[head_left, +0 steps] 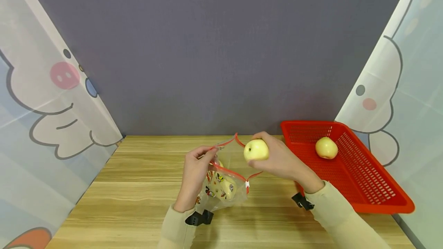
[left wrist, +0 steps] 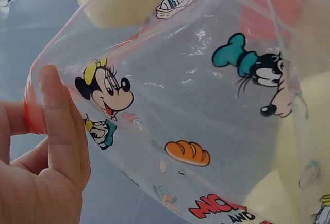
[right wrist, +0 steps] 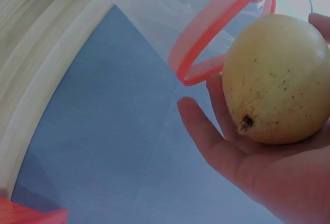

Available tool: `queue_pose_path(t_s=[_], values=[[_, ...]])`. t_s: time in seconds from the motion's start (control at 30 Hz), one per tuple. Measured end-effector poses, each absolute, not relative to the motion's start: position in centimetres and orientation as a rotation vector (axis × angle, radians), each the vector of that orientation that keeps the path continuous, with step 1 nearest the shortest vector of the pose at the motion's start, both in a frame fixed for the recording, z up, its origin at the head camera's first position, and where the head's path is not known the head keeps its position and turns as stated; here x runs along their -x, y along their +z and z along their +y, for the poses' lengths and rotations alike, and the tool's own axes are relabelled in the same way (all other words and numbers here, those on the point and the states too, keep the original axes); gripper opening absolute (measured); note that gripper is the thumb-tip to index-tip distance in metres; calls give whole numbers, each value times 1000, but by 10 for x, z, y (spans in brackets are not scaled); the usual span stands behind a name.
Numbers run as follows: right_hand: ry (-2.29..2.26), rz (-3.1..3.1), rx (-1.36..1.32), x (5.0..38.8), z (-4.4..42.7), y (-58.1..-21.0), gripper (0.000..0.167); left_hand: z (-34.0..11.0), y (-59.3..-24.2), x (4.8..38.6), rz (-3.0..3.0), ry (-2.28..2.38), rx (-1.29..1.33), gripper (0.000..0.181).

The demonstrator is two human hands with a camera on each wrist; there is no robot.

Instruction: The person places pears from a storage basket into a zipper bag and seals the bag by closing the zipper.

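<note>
My left hand (head_left: 194,170) pinches the red-edged rim of a clear zip bag (head_left: 238,195) printed with cartoon figures. The bag's mouth gapes, and a white slider (head_left: 247,184) sits on the near edge. Pale yellow fruit shows through the bag's wall, partly hidden by the print. In my right hand (head_left: 282,160) is a yellow apple (head_left: 256,150), held just over the right part of the opening. The right wrist view shows this apple (right wrist: 278,79) with its brown-specked end, close beside the red rim.
A red plastic basket (head_left: 380,207) stands on the right side of the wooden table (head_left: 138,203), with one yellow apple (head_left: 326,148) inside. A grey panel (head_left: 207,57) rises behind the table, and printed curtains hang at both sides.
</note>
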State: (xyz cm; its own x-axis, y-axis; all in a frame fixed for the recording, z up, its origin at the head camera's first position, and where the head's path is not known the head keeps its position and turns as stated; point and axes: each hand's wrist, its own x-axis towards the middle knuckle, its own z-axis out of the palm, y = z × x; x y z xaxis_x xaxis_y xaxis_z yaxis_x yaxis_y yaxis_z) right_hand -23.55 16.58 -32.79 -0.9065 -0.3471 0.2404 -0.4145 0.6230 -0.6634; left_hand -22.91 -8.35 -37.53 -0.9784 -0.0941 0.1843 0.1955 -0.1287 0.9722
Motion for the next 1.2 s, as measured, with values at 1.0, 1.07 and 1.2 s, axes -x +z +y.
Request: queue_pose_path(t_s=[1.0, 1.07, 1.2], values=[[1188, -2822, -653, 242, 152, -349, 61, -84, -373, 227, -1928, -2230, 109, 13], [1185, -2821, -667, 242, 152, -349, 62, -84, -373, 227, -1933, -2225, 107, 13], [1174, -2817, -699, 241, 151, -348, 61, -84, -372, 226, -1939, -2219, 97, 13]])
